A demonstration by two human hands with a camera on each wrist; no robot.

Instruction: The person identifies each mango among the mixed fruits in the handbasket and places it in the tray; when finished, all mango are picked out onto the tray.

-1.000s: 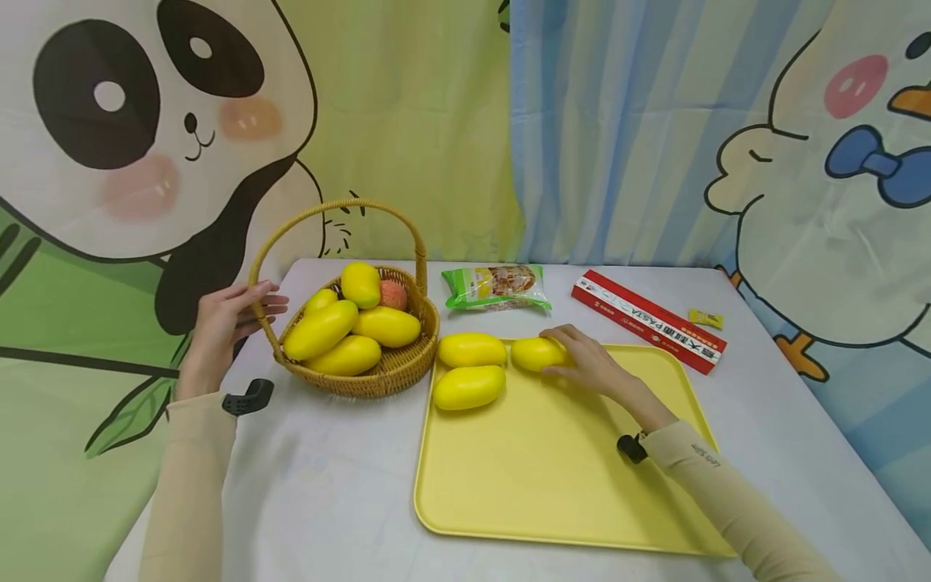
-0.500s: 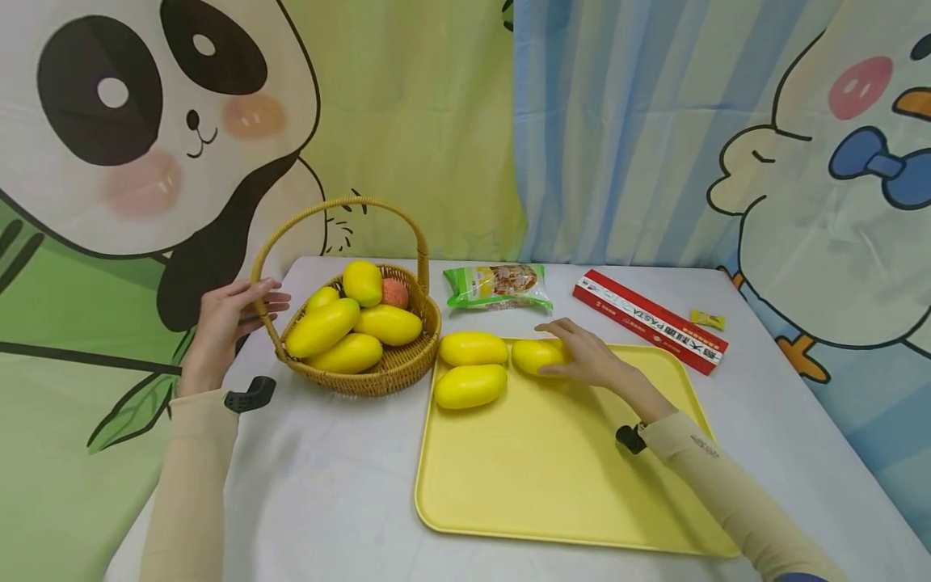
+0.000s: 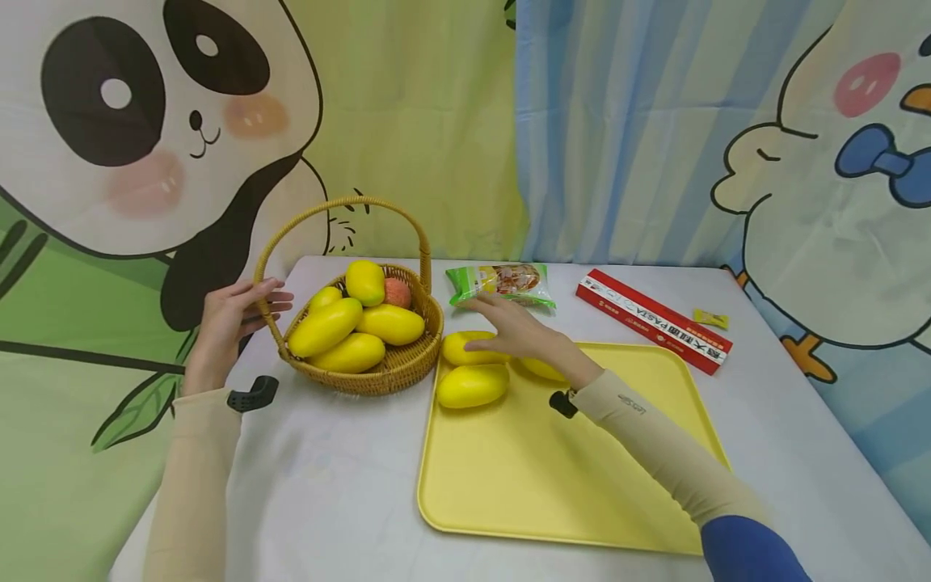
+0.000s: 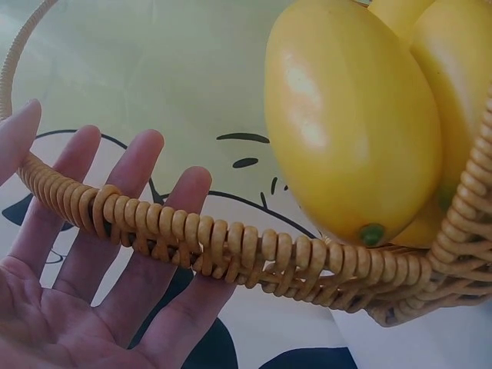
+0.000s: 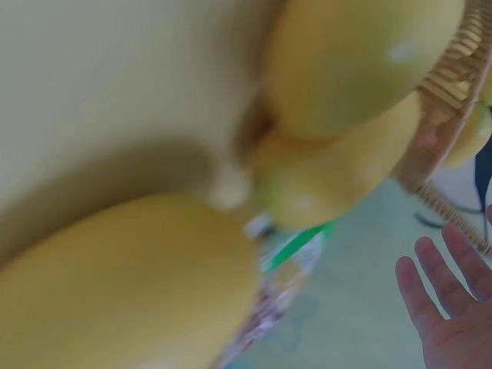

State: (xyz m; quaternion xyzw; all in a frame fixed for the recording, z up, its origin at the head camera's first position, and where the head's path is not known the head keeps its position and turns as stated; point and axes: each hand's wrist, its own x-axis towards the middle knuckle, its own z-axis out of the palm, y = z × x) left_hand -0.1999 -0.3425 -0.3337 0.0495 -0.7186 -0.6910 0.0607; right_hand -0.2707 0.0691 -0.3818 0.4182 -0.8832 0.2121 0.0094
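Note:
My left hand (image 3: pixel 227 327) is at the left side of a wicker basket (image 3: pixel 396 368), its nearly straight fingers passing behind the handle's foot, as the left wrist view also shows. Several yellow mangoes (image 3: pixel 325 327) and a reddish round fruit (image 3: pixel 397 293) fill the basket. My right hand (image 3: pixel 512 327) holds nothing and reaches leftward over the back of the yellow tray (image 3: pixel 567 477), fingers spread. Beneath it, a mango (image 3: pixel 462 347) is partly covered by the thumb, and another mango (image 3: pixel 541 369) is mostly hidden by the wrist. A third mango (image 3: pixel 473 386) lies just in front.
Behind the tray lies a green snack packet (image 3: pixel 538 279), partly overlapped by the right hand's fingers. A long red pasta box (image 3: pixel 655 319) and a small yellow packet (image 3: pixel 710 318) rest at the back right. Printed curtains hang beyond the white table (image 3: pixel 320 485).
My right hand has let go of the mango at the tray's back middle and moved left toward the basket. My left hand stays by the basket handle.

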